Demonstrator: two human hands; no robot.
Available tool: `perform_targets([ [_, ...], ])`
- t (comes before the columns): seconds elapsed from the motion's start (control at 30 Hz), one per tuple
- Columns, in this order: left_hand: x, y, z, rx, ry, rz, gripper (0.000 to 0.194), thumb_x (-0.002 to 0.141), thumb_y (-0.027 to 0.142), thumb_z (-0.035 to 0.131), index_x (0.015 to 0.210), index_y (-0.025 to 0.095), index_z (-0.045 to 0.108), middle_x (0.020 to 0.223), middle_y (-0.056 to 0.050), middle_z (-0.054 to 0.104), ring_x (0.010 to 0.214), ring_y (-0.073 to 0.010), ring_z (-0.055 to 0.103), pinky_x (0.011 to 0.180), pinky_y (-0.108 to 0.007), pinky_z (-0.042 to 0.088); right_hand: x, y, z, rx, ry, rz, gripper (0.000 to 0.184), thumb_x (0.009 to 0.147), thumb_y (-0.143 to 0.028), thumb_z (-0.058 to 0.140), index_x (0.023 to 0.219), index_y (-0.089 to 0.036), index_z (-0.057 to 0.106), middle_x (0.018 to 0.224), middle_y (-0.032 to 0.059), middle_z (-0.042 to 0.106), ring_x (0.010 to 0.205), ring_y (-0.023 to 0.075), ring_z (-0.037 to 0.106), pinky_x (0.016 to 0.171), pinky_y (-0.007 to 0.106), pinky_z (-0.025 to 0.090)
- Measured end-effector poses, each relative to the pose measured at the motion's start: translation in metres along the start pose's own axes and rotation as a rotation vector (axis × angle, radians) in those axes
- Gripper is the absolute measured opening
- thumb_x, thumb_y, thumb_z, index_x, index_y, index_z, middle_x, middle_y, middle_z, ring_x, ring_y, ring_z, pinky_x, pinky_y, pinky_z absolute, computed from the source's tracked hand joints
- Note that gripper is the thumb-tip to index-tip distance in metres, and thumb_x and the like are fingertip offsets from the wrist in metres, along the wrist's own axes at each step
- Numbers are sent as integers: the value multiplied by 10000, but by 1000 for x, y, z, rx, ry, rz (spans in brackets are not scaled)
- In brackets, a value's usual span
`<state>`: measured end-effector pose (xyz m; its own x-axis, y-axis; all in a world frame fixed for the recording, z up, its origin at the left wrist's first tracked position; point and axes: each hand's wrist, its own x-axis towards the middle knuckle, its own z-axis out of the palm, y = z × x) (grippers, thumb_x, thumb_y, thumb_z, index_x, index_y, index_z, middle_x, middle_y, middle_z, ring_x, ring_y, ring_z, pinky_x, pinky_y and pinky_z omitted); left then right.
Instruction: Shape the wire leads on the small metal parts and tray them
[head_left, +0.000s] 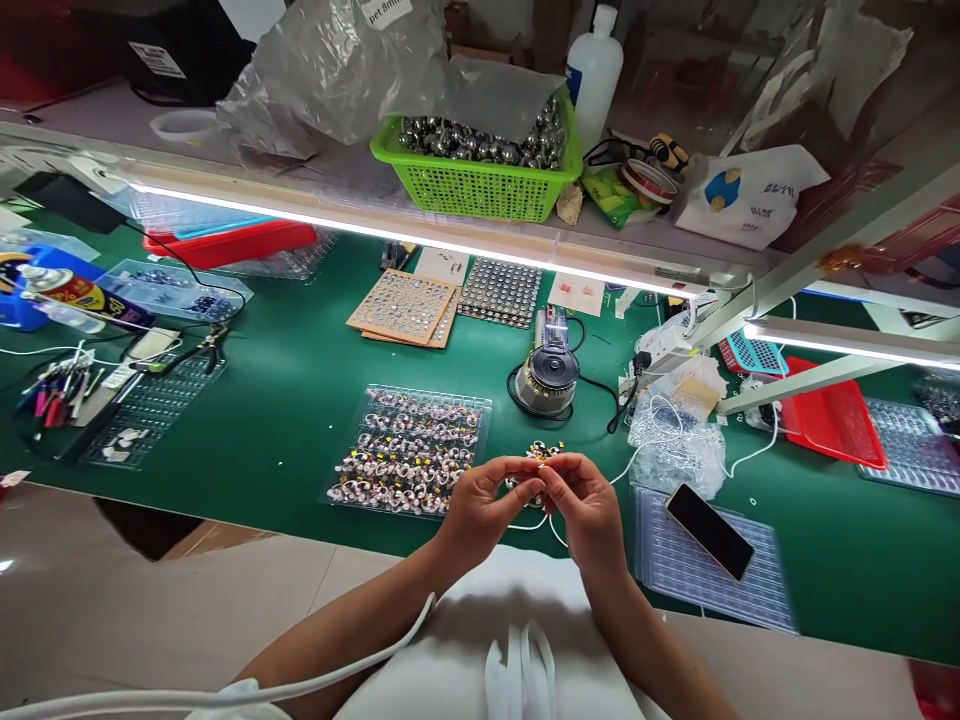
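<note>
My left hand (491, 502) and my right hand (583, 505) meet fingertip to fingertip above the front edge of the green bench. Thumbs and forefingers of both pinch one tiny white piece (543, 467), mostly covered by the fingers, so its kind does not show. Just behind the hands lies a small cluster of parts (546, 450), partly hidden. To the left, a clear plastic tray (486, 420) holds rows of small round assemblies with white wires and yellow bits (409, 450). White cable (556, 532) runs beneath my hands.
A round grey device (547, 380) with black cable stands behind my hands. On the right, a phone (709, 532) rests on stacked clear trays (772, 590). Pliers (214, 345) and pens (64, 390) lie left. Overhead, a shelf carries a green basket (480, 190) of shiny metal balls.
</note>
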<state>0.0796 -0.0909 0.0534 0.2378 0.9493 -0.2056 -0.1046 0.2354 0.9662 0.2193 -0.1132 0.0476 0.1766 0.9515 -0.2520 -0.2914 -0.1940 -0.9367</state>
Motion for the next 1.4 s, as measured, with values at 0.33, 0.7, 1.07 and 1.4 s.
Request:
perform_targets([
  [0.33,5,-5,-4,-142,-21,-90,267,710,350,791,872,147,728,818,-62,753,736,-184,696,691,-288,575,8,-2,-9,69,-156,134,374,777,-365,739,1083,-211,588,685,-43,579,450,72,456,421,201,351],
  [0.7,1,3,-7,7,-27,-20,219,766,302,748,853,174,594,812,-16,644,787,-151,632,703,-243,524,6,-12,-13,-38,-249,-13,182,773,-377,730,864,-224,692,858,28,579,764,170,546,685,287,474],
  [1.07,3,8,-8,-222,-99,-159,325,709,337,791,822,177,532,758,0,645,696,-128,620,662,-242,509,2,-3,-11,-116,-225,-162,59,847,-279,670,862,-235,707,899,33,543,846,183,538,748,306,460],
  [1.4,-7,5,-11,247,148,393,126,784,156,728,816,205,615,843,-13,622,854,-162,607,820,-301,484,-3,-1,-5,-194,-43,-274,45,883,-219,621,860,-230,659,899,22,528,826,168,541,744,298,456],
])
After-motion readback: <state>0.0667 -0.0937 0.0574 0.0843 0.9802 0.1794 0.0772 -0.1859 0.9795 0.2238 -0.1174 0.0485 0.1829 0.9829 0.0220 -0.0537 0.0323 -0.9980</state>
